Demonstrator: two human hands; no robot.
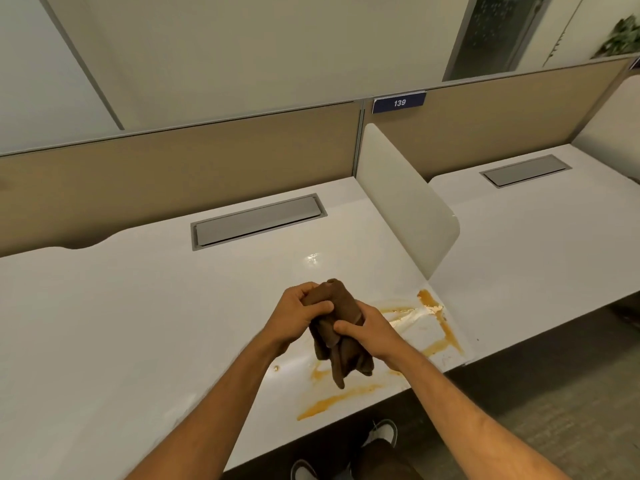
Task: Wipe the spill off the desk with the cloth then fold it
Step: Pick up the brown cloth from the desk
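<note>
A brown cloth is bunched up and held in the air above the white desk. My left hand grips its upper part, and my right hand grips its middle, with loose ends hanging down below both. An orange-yellow spill streaks the desk near its right front corner, and further streaks of the spill lie under the cloth toward the front edge. Part of the spill is hidden behind my hands and the cloth.
A grey cable hatch is set into the desk at the back. A white divider panel stands along the desk's right side, with a second desk beyond it. Tan partition walls close the back. My shoes show below the front edge.
</note>
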